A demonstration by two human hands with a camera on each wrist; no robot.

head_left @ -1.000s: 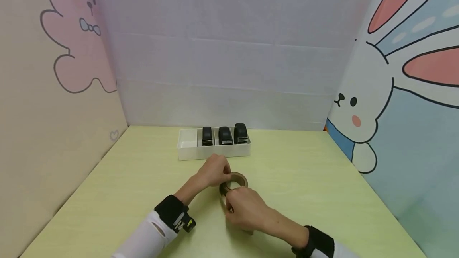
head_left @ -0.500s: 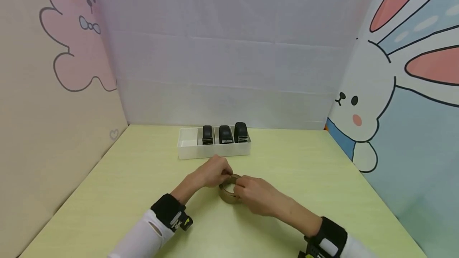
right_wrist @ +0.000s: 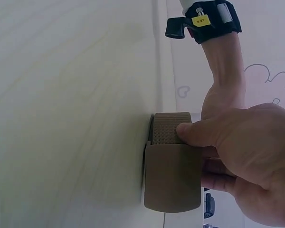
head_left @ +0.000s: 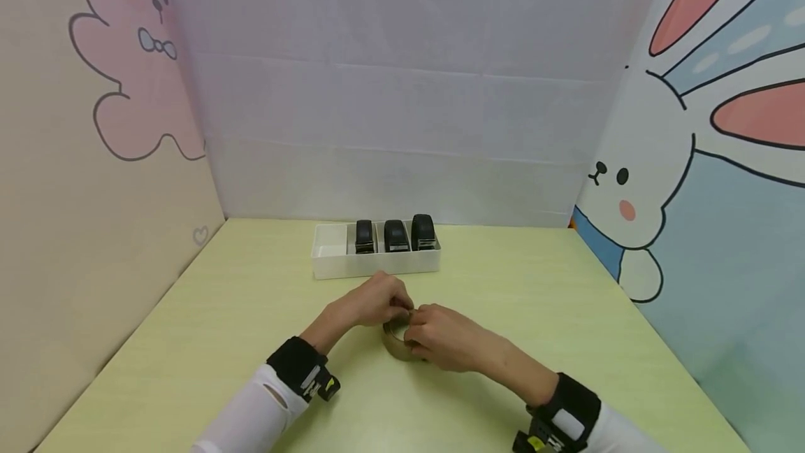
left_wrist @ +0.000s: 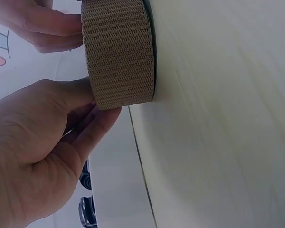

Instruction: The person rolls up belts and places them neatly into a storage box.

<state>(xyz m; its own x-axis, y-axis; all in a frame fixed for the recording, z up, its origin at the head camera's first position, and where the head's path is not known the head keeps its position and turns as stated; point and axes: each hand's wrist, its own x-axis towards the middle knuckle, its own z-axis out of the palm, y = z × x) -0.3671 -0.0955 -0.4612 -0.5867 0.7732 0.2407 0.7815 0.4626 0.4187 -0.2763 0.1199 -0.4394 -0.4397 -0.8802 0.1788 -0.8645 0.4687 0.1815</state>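
Note:
A brown woven belt (head_left: 397,348), coiled into a ring, stands on its edge on the table between both hands. Its ribbed webbing (left_wrist: 118,57) fills the top of the left wrist view. In the right wrist view its smooth plate buckle (right_wrist: 173,178) lies on the outside of the coil. My left hand (head_left: 376,300) pinches the far side of the coil between thumb and fingers. My right hand (head_left: 454,340) grips the near right side, the thumb pressing the webbing just beside the buckle. The right fingertips are partly hidden behind the coil.
Behind the hands stands a white divided tray (head_left: 376,270). Three black coiled belts (head_left: 396,238) sit in its compartments; the left compartment holds none. A pale back wall (head_left: 402,124) and printed side panels enclose the yellow-green table (head_left: 566,313).
The loose belt end with the buckle, lower right a second ago, is now wrapped against the coil. My right hand has moved up and in, beside my left hand, which has shifted slightly right.

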